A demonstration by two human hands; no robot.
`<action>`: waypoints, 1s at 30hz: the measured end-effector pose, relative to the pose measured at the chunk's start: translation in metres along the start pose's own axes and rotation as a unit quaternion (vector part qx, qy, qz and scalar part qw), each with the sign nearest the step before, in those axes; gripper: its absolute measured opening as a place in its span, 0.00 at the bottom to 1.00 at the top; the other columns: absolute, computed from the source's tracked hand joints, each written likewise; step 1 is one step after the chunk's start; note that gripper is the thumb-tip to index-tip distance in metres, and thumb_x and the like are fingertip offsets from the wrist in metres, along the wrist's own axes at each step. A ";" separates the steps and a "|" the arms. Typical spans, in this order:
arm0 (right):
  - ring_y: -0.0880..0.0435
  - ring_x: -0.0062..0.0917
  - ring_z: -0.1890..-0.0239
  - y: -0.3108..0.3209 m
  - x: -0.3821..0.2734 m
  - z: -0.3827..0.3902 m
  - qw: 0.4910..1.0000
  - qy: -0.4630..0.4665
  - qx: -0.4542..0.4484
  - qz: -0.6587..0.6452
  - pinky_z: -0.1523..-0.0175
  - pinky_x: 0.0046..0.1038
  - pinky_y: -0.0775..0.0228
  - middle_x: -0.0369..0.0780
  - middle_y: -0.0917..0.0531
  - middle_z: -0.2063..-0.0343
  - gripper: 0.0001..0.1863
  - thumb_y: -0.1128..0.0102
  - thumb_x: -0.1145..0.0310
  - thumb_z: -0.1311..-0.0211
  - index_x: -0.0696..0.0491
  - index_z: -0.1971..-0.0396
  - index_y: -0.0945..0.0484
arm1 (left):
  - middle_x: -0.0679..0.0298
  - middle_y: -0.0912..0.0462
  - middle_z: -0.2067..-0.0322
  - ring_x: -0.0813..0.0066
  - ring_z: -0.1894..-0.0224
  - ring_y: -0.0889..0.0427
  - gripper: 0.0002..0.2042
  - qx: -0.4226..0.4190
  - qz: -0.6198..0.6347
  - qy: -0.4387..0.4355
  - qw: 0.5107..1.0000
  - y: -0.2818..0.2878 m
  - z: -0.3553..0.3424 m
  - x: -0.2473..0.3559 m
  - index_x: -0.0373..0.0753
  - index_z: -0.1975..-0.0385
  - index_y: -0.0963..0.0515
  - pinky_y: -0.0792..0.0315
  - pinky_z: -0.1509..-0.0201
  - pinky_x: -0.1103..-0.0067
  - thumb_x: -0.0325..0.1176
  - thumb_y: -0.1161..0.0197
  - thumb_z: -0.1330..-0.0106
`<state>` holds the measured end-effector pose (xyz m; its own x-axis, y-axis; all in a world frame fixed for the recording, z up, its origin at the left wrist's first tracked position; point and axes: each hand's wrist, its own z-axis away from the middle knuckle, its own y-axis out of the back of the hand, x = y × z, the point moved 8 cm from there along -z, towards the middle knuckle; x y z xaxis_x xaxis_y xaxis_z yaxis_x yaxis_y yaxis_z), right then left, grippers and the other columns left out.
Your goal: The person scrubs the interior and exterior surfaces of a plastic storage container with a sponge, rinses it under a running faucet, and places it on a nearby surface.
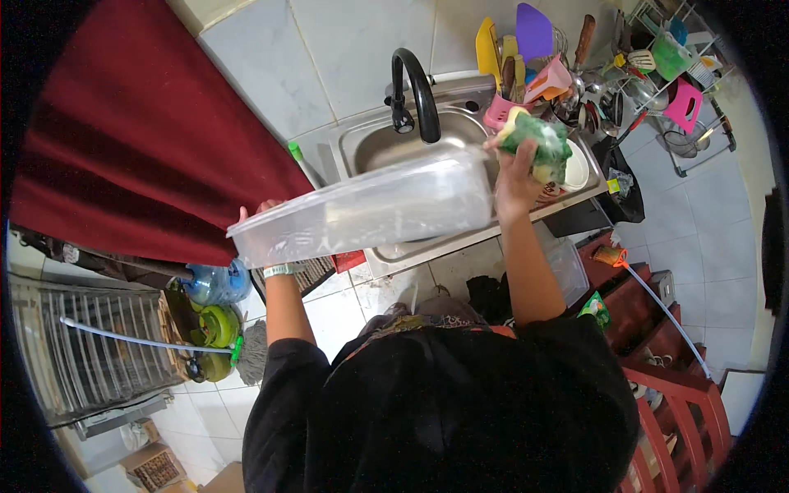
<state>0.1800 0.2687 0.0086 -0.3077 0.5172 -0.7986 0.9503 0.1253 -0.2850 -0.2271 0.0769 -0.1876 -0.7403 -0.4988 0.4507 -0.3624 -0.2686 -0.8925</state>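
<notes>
A long, clear plastic container is held tilted over the front of the steel sink. My left hand grips its left end, the fingers partly hidden behind the container wall. White smears of suds show on the container's side. My right hand is closed around a green and yellow sponge with foam on it, raised just beyond the container's right end. Above the basin stands a black faucet, and I cannot make out any water running from it.
A pink holder full of utensils stands behind the sponge. A white bowl sits on the sink's right side. A dark red curtain hangs at the left. A dish rack with utensils is at the far right.
</notes>
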 end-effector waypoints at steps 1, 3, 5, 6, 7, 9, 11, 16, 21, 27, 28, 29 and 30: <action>0.22 0.21 0.69 0.001 0.004 -0.003 0.997 -0.029 0.027 -0.072 0.58 0.23 0.30 0.39 0.21 0.68 0.18 0.49 0.57 0.38 0.58 0.60 0.28 | 0.57 0.25 0.59 0.63 0.55 0.27 0.25 0.065 -0.020 -0.018 0.998 0.018 0.009 0.010 0.38 0.68 0.26 0.33 0.50 0.66 0.57 0.57 0.40; 0.23 0.20 0.72 0.001 0.016 -0.001 0.994 -0.048 0.046 -0.088 0.60 0.24 0.30 0.38 0.21 0.69 0.16 0.51 0.60 0.37 0.58 0.60 0.28 | 0.57 0.25 0.57 0.62 0.55 0.28 0.24 0.161 -0.057 -0.050 0.984 0.052 0.030 0.033 0.38 0.65 0.27 0.33 0.50 0.65 0.55 0.56 0.39; 0.23 0.19 0.74 0.007 0.032 0.005 0.990 -0.067 0.085 -0.090 0.64 0.23 0.29 0.37 0.22 0.71 0.15 0.50 0.59 0.38 0.57 0.63 0.27 | 0.57 0.25 0.56 0.62 0.54 0.28 0.22 0.216 -0.078 -0.065 0.971 0.071 0.047 0.049 0.38 0.62 0.28 0.33 0.49 0.65 0.52 0.56 0.39; 0.23 0.19 0.74 0.013 0.044 0.011 0.990 -0.067 0.086 -0.090 0.64 0.23 0.29 0.37 0.22 0.71 0.15 0.50 0.59 0.38 0.57 0.63 0.27 | 0.57 0.26 0.56 0.61 0.54 0.28 0.22 0.234 -0.089 -0.070 0.966 0.077 0.055 0.054 0.38 0.61 0.28 0.33 0.49 0.65 0.51 0.56 0.38; 0.24 0.19 0.75 0.020 0.068 0.021 0.986 -0.127 0.089 -0.062 0.66 0.22 0.29 0.37 0.22 0.71 0.14 0.49 0.59 0.38 0.56 0.63 0.27 | 0.57 0.26 0.55 0.61 0.54 0.28 0.21 0.251 -0.101 -0.077 0.960 0.080 0.063 0.059 0.38 0.59 0.28 0.32 0.49 0.65 0.50 0.55 0.38; 0.24 0.19 0.75 0.029 0.090 0.037 0.978 -0.186 0.093 -0.030 0.69 0.22 0.29 0.37 0.22 0.70 0.14 0.48 0.59 0.38 0.55 0.64 0.27 | 0.57 0.26 0.54 0.60 0.53 0.28 0.20 0.275 -0.121 -0.089 0.950 0.083 0.074 0.062 0.38 0.56 0.29 0.32 0.49 0.64 0.48 0.55 0.38; 0.24 0.18 0.76 0.025 0.107 0.060 0.954 -0.285 0.087 0.016 0.71 0.22 0.30 0.36 0.22 0.71 0.13 0.47 0.58 0.39 0.53 0.65 0.27 | 0.57 0.27 0.53 0.60 0.53 0.28 0.20 0.286 -0.129 -0.087 0.946 0.085 0.082 0.063 0.38 0.53 0.30 0.32 0.49 0.64 0.45 0.54 0.37; 0.23 0.20 0.66 -0.011 0.174 0.111 0.905 -0.420 0.027 -0.067 0.66 0.25 0.28 0.35 0.23 0.66 0.17 0.45 0.55 0.41 0.53 0.61 0.29 | 0.58 0.25 0.54 0.61 0.55 0.26 0.20 0.253 -0.059 -0.018 0.966 0.111 0.079 0.066 0.37 0.53 0.30 0.29 0.53 0.64 0.45 0.54 0.37; 0.27 0.31 0.52 -0.049 0.202 0.145 0.816 -0.540 -0.021 -0.204 0.48 0.36 0.34 0.37 0.28 0.52 0.27 0.48 0.51 0.41 0.45 0.45 0.42 | 0.58 0.25 0.55 0.61 0.56 0.25 0.21 0.265 -0.084 0.066 0.958 0.126 0.071 0.071 0.37 0.53 0.30 0.27 0.55 0.65 0.47 0.54 0.37; 0.35 0.38 0.46 -0.031 0.225 0.160 0.789 -0.587 0.020 -0.182 0.46 0.47 0.39 0.39 0.37 0.45 0.34 0.45 0.44 0.46 0.43 0.43 0.44 | 0.58 0.25 0.56 0.61 0.57 0.25 0.24 0.233 -0.183 0.126 0.947 0.097 0.070 0.049 0.37 0.53 0.30 0.27 0.55 0.65 0.51 0.54 0.37; 0.38 0.39 0.45 -0.025 0.224 0.161 0.787 -0.598 0.030 -0.147 0.48 0.46 0.38 0.39 0.42 0.43 0.33 0.44 0.44 0.47 0.43 0.45 0.41 | 0.58 0.25 0.55 0.61 0.56 0.25 0.27 0.224 -0.177 0.119 0.951 0.084 0.068 0.046 0.37 0.51 0.32 0.28 0.54 0.66 0.55 0.56 0.38; 0.38 0.39 0.45 -0.015 0.228 0.159 0.790 -0.595 0.037 -0.144 0.48 0.46 0.38 0.39 0.42 0.43 0.33 0.44 0.44 0.47 0.43 0.45 0.41 | 0.58 0.25 0.55 0.61 0.56 0.25 0.27 0.220 -0.176 0.126 0.951 0.062 0.065 0.031 0.37 0.51 0.32 0.28 0.54 0.66 0.55 0.56 0.38; 0.39 0.39 0.45 0.005 0.235 0.160 0.793 -0.600 0.062 -0.086 0.49 0.45 0.38 0.38 0.41 0.44 0.33 0.44 0.44 0.47 0.43 0.45 0.41 | 0.59 0.26 0.53 0.61 0.55 0.25 0.29 0.212 -0.179 0.117 0.954 0.029 0.064 0.019 0.38 0.49 0.33 0.29 0.54 0.66 0.58 0.57 0.39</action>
<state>0.1047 0.2555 -0.2649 -0.3271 -0.6853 -0.6507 0.8999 -0.0158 -0.4358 -0.2155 0.0075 -0.2043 -0.7364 -0.1281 0.6644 -0.3911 -0.7206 -0.5725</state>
